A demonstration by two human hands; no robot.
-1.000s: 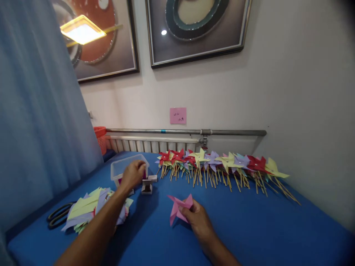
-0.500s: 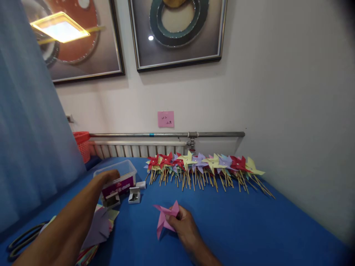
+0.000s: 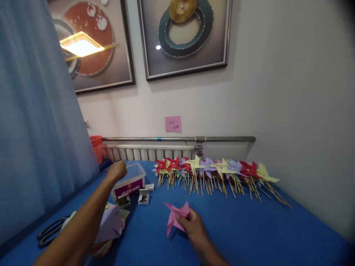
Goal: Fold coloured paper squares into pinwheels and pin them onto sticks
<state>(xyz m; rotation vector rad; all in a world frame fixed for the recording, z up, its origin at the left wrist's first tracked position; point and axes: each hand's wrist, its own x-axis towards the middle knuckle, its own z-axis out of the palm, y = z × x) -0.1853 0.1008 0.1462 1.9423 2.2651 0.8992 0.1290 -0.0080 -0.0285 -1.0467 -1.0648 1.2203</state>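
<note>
The pink pinwheel (image 3: 175,216) lies low on the blue bench (image 3: 249,229), near the middle and close to the person. The right hand (image 3: 191,225) holds it at its right side, with the fingers closed on the folded paper. It has no stick.

The left hand (image 3: 117,170) is raised over the near edge of the clear box (image 3: 132,178), at the left side of the bench. Its fingers are pinched on a thin stick (image 3: 128,162), whose tip shows just above the hand. The box has a purple label on its front wall.

Just in front of the box stand two small open cartons (image 3: 143,197). Under the left forearm there is a stack of cut paper (image 3: 111,227) in purple, yellow and other colours, and further left lie scissors (image 3: 48,232) with black handles.

Along the far edge of the bench is a long row of finished pinwheels (image 3: 216,170), red, yellow and purple, with their sticks pointing toward the person. Behind them a pipe (image 3: 177,139) runs along the wall, with a pink note (image 3: 173,123) above it. An orange basket (image 3: 96,147) is beside the curtain (image 3: 36,129).
</note>
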